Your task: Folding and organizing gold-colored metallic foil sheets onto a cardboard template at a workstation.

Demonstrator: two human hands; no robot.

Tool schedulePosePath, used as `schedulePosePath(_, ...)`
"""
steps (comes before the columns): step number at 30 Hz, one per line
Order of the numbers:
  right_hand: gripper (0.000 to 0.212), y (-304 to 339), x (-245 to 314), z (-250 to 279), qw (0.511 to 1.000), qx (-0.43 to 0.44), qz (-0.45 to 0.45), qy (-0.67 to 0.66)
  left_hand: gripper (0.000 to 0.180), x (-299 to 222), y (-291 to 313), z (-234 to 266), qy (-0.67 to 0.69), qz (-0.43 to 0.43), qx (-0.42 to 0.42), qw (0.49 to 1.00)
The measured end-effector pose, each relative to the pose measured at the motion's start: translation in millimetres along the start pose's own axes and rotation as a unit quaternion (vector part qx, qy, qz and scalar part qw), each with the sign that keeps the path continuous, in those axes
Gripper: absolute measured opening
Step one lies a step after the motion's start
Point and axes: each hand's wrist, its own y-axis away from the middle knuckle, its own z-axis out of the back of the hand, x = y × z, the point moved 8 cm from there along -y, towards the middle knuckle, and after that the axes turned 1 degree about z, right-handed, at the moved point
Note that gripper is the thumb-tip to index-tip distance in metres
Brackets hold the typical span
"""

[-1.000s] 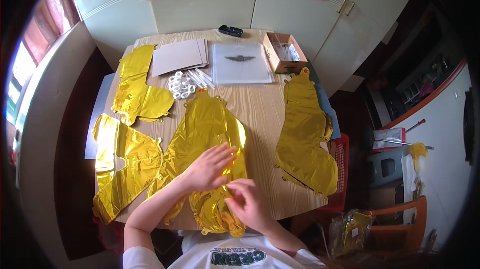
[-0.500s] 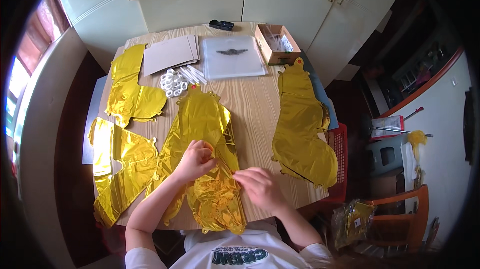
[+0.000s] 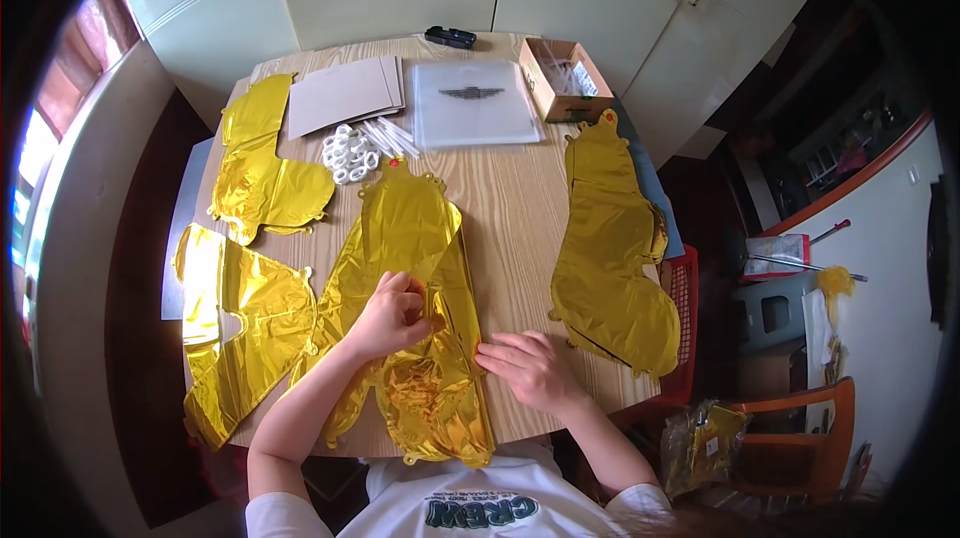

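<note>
A gold foil balloon (image 3: 410,223), flat and uninflated, lies in front of me. Its near part is crumpled and shiny, and a red dot marks its far tip. My left hand (image 3: 390,318) is closed in a curl on the middle of it, apparently gripping the foil; its fingertips are partly hidden. At the balloon's right edge is my right hand (image 3: 532,368), fingers stretched out and their tips touching the foil. More flat gold foil balloons lie around: one at the far left (image 3: 262,183), one at the near left (image 3: 262,308), and one at the right (image 3: 610,268).
Behind the balloons are white rings (image 3: 348,153), white sticks (image 3: 393,136), grey cardboard sheets (image 3: 343,95), clear plastic bags (image 3: 470,118), a cardboard box (image 3: 590,108) and a black object (image 3: 450,37). A red plastic basket (image 3: 683,308) and a wooden chair (image 3: 835,438) stand at the right.
My right hand has gone from pinching the balloon's edge to lying flatter beside it, and that edge looks smoother. My left hand stays on the foil. The view has shifted slightly.
</note>
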Motion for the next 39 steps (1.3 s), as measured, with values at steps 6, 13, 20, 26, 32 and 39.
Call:
schedulePosePath(6, 0.027, -1.0, 1.1, 0.4, 1.000, 0.002, 0.002, 0.002, 0.031, -2.4, -0.3, -1.0, -0.017, -0.008, 0.001, 1.000)
schedulePosePath(13, 0.024, 0.6, 1.5, -0.9, 1.000, -0.002, 0.010, 0.007, 0.028, -3.2, -0.2, -1.2, -0.021, -0.025, 0.002, 0.999)
schedulePosePath(20, 0.024, -0.2, 4.6, 1.4, 1.000, -0.004, 0.014, 0.021, 0.019, -2.1, -0.2, 1.3, -0.032, -0.010, -0.004, 0.999)
schedulePosePath(26, 0.024, -0.1, 4.3, 1.6, 1.000, -0.005, 0.008, 0.015, 0.030, -1.4, -16.6, 10.9, -0.089, 0.006, -0.074, 0.993)
schedulePosePath(32, 0.020, -0.4, 6.1, 0.9, 1.000, 0.004, 0.013, 0.023, 0.033, 15.9, -72.2, 7.7, -0.126, 0.053, -0.090, 0.986)
schedulePosePath(39, 0.018, 0.1, 5.8, 0.6, 1.000, 0.006, 0.012, 0.023, 0.020, 22.0, -82.1, 4.4, -0.153, 0.011, -0.169, 0.974)
